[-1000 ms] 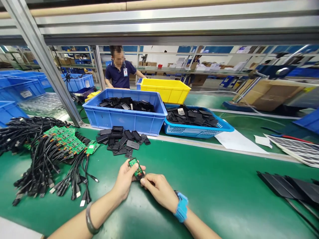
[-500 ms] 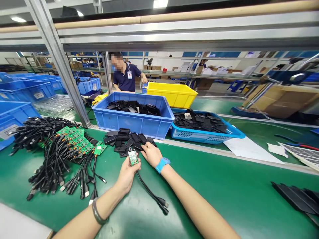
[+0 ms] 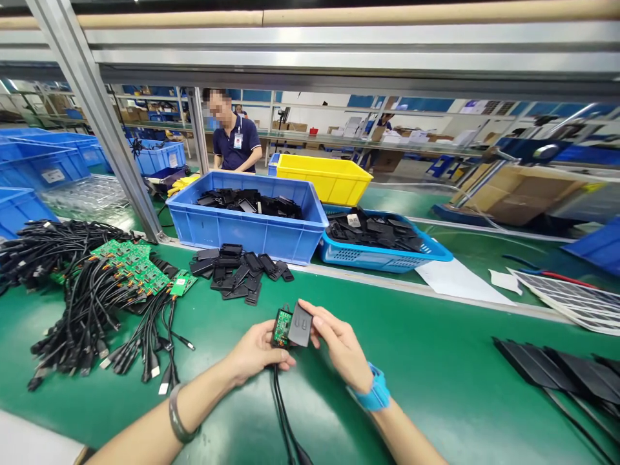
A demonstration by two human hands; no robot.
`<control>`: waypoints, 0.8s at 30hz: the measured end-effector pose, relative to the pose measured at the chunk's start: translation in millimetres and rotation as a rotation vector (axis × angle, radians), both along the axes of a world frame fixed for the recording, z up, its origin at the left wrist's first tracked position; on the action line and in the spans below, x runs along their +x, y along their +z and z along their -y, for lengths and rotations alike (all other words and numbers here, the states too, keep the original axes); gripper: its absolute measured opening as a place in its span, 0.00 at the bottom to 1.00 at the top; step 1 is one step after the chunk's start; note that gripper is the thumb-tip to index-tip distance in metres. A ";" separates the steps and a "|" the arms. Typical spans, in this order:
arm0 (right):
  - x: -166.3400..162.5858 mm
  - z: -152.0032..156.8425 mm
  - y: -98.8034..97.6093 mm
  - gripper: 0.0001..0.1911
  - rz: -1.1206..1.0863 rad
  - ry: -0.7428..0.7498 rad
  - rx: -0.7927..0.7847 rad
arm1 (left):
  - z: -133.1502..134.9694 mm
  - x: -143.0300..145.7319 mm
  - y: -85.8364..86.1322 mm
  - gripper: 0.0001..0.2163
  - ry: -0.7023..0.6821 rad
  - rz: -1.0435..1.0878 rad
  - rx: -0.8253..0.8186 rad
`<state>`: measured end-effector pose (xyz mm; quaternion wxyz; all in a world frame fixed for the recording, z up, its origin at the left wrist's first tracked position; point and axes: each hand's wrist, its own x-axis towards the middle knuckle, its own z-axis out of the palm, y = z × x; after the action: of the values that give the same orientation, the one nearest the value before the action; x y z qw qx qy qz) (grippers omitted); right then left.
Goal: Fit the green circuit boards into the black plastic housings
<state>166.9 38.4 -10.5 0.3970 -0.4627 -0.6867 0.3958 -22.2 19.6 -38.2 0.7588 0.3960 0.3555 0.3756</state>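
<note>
My left hand (image 3: 261,352) grips a small green circuit board (image 3: 282,327) that sits in a black casing, with black cables (image 3: 283,413) hanging from its lower end. Between the fingers and thumb of my right hand (image 3: 341,342) is a flat black plastic cover (image 3: 301,324), held upright right beside the board. The cover's left edge meets or overlaps the board's right side; whether they touch, I cannot tell. Behind my hands lies a loose pile of black plastic casing parts (image 3: 237,274). To the left, green circuit boards (image 3: 130,265) with black cables (image 3: 92,316) are heaped on the green table (image 3: 387,387).
A blue bin (image 3: 247,229) and a blue basket (image 3: 382,255), both holding black parts, stand behind the pile. Beyond them is a yellow bin (image 3: 324,177). A metal post (image 3: 97,123) rises at left. Black flat pieces (image 3: 557,374) lie at right. A person (image 3: 237,139) stands across the table.
My right hand has left the pile with a black cover and brought it beside the board. My left hand has moved right and down, turning the board. The view has shifted slightly.
</note>
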 end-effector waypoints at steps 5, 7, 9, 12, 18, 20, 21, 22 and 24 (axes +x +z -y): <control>-14.8 13.8 -8.7 0.17 -0.181 -0.007 -0.130 | 1.7 0.5 -1.2 0.26 -0.068 0.062 0.018; -18.2 15.1 -13.4 0.16 -0.227 0.000 -0.155 | 1.7 -0.4 0.3 0.27 -0.066 0.054 0.020; -19.1 15.6 -18.1 0.15 -0.225 -0.016 -0.165 | 1.8 -0.8 2.8 0.28 -0.062 0.027 0.021; -18.0 15.7 -24.3 0.15 -0.206 -0.050 -0.163 | 2.3 0.1 5.4 0.28 -0.064 0.020 0.030; -19.1 14.9 -27.1 0.17 -0.228 -0.077 -0.176 | 2.8 4.5 -1.1 0.27 -0.052 0.021 0.076; -20.8 14.9 -24.7 0.18 -0.260 -0.081 -0.185 | 3.3 5.6 -3.0 0.25 -0.030 -0.042 0.086; -21.5 14.8 -23.3 0.19 -0.277 -0.086 -0.190 | 3.8 6.1 -3.2 0.23 -0.021 -0.076 0.094; -21.9 14.5 -22.1 0.20 -0.292 -0.088 -0.202 | 4.5 6.4 -2.8 0.21 -0.015 -0.107 0.106; -21.5 13.1 -20.5 0.19 -0.302 -0.059 -0.251 | 6.5 6.9 -0.8 0.20 -0.013 -0.152 0.148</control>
<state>145.4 25.3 -31.0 0.4461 -0.4638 -0.5510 0.5313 -15.3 13.1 -39.0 0.7007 0.4807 0.3807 0.3646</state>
